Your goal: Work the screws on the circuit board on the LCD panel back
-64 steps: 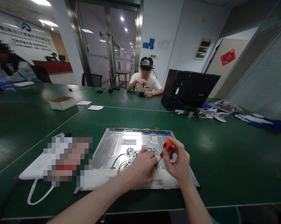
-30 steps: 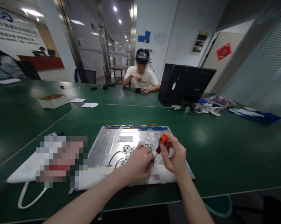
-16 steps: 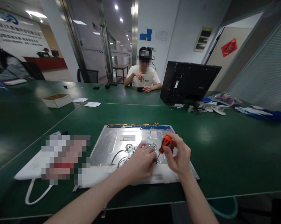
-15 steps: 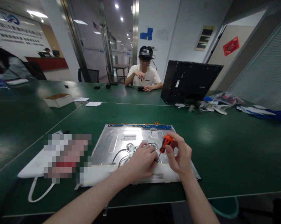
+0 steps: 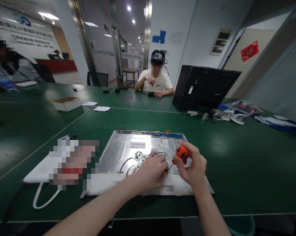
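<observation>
A silver display panel point(image 5: 120, 147) lies flat on the table, a blue circuit strip point(image 5: 151, 133) along its far edge. My right hand point(image 5: 195, 167) grips a screwdriver point(image 5: 181, 154) by its orange and black handle. The screwdriver leans, its shaft slanting down toward the fingertips of my left hand point(image 5: 154, 168). Those fingers are curled together low over the panel, and whatever they pinch is hidden. Partly under my left hand sit a small green board point(image 5: 141, 159) and dark cables point(image 5: 126, 161). A white strip point(image 5: 106, 180) runs along the panel's near side.
Left of the panel lies a white device point(image 5: 40, 168) with a looped strap, partly blurred out. Farther back stand an open box point(image 5: 67, 104) and a large black monitor point(image 5: 207, 87). A person point(image 5: 157, 78) sits opposite, and the green table point(image 5: 246, 164) has its edge close to me.
The screwdriver handle has tilted farther to the right, and my right hand has turned with it. My left hand stays at the same spot on the panel. The whole view has shifted slightly.
</observation>
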A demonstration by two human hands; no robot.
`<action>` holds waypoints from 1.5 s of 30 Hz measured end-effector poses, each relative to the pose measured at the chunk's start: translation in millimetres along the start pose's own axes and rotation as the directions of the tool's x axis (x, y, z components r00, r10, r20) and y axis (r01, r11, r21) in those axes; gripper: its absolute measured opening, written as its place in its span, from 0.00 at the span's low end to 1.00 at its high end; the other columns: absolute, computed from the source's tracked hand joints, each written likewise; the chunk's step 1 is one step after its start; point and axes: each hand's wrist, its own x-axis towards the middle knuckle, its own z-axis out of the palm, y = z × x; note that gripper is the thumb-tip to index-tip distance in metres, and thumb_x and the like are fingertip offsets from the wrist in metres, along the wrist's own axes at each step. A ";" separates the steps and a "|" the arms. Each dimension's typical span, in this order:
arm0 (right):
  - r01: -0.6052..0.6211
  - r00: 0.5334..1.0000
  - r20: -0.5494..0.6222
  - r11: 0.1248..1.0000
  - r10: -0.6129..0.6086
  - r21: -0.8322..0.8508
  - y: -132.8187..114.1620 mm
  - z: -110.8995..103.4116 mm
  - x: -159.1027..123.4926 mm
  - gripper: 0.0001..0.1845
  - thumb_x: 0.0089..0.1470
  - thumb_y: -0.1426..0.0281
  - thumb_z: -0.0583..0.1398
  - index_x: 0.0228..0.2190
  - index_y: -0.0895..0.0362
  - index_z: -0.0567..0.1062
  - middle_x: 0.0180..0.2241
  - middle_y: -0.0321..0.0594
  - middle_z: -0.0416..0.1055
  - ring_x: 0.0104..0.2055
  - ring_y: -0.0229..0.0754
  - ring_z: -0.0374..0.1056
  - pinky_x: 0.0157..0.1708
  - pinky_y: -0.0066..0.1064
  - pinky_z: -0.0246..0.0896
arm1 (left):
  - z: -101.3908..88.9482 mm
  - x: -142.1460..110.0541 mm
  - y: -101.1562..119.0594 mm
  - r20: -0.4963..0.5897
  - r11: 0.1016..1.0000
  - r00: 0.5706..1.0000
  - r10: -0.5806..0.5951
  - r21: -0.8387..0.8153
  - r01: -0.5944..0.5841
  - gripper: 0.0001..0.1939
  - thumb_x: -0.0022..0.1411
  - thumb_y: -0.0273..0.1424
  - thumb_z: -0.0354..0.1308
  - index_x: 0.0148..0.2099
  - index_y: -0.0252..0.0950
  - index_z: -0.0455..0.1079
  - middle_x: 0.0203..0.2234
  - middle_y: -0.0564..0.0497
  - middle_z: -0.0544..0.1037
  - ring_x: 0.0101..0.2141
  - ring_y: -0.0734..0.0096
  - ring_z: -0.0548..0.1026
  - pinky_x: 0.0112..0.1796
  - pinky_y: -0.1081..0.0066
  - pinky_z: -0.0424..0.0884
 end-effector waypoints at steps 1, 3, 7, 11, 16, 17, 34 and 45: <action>-0.009 1.000 0.029 0.999 0.008 0.031 -0.1 -1.0 -0.5 0.17 0.58 0.67 0.57 0.49 0.57 0.65 0.22 0.29 0.63 0.18 0.33 0.60 0.19 0.26 0.58 | -0.3 0.1 0.2 0.001 1.000 1.000 0.003 0.002 -0.003 0.03 0.59 0.25 0.53 0.35 0.35 0.68 0.36 0.47 0.74 0.40 0.61 0.71 0.46 0.60 0.60; -0.025 0.998 0.058 0.997 0.020 0.078 -0.3 -1.9 -1.4 0.17 0.59 0.70 0.54 0.50 0.58 0.65 0.25 0.32 0.66 0.20 0.34 0.62 0.21 0.26 0.60 | -0.9 0.1 0.5 0.006 1.000 1.000 0.008 0.008 -0.008 0.03 0.59 0.25 0.53 0.35 0.34 0.68 0.36 0.47 0.74 0.39 0.61 0.71 0.46 0.60 0.61; -0.024 1.000 0.005 0.997 0.024 0.078 -1.0 0.4 -1.1 0.18 0.57 0.72 0.57 0.49 0.57 0.65 0.26 0.33 0.66 0.20 0.33 0.61 0.21 0.25 0.59 | -1.2 -0.2 0.3 0.003 1.000 1.000 0.016 0.013 -0.016 0.04 0.58 0.25 0.53 0.37 0.34 0.68 0.36 0.46 0.74 0.40 0.61 0.71 0.49 0.59 0.59; 0.037 0.998 -0.047 0.998 -0.035 0.044 -0.1 3.1 1.5 0.18 0.54 0.72 0.62 0.47 0.56 0.66 0.24 0.29 0.62 0.19 0.32 0.58 0.19 0.24 0.56 | -0.4 -0.6 -0.4 0.007 1.000 1.000 0.024 0.006 -0.024 0.07 0.59 0.25 0.53 0.40 0.34 0.69 0.38 0.46 0.75 0.42 0.60 0.72 0.49 0.58 0.59; 0.026 1.000 0.010 0.999 -0.027 0.039 1.4 0.2 1.9 0.18 0.55 0.68 0.61 0.47 0.56 0.67 0.25 0.31 0.65 0.19 0.32 0.57 0.19 0.25 0.56 | -0.6 -0.3 0.1 0.013 0.999 0.999 0.030 0.020 -0.030 0.06 0.59 0.26 0.53 0.40 0.34 0.69 0.38 0.46 0.74 0.42 0.60 0.71 0.48 0.59 0.59; 0.008 1.000 0.029 0.998 -0.010 0.058 1.1 -0.8 1.6 0.18 0.56 0.68 0.60 0.48 0.57 0.67 0.26 0.33 0.67 0.19 0.32 0.58 0.20 0.26 0.57 | -0.6 -0.1 0.3 0.011 0.999 1.000 0.028 0.027 -0.029 0.06 0.59 0.26 0.53 0.39 0.34 0.68 0.37 0.46 0.74 0.41 0.60 0.71 0.48 0.59 0.60; -0.071 0.993 0.097 0.994 0.064 0.077 0.6 -4.2 5.3 0.18 0.58 0.70 0.57 0.51 0.55 0.65 0.28 0.33 0.68 0.20 0.32 0.59 0.22 0.26 0.58 | 0.7 0.6 2.0 0.002 1.000 1.000 0.007 -0.003 -0.007 0.04 0.60 0.25 0.51 0.36 0.34 0.67 0.35 0.46 0.74 0.40 0.61 0.71 0.48 0.59 0.60; 0.035 0.999 0.004 0.999 -0.035 -0.020 6.3 0.1 3.3 0.19 0.54 0.68 0.63 0.47 0.54 0.65 0.26 0.30 0.63 0.19 0.31 0.55 0.21 0.25 0.55 | 1.5 0.9 2.7 0.007 1.000 1.000 -0.004 -0.007 0.004 0.06 0.60 0.24 0.51 0.37 0.35 0.68 0.38 0.45 0.74 0.42 0.60 0.71 0.48 0.59 0.60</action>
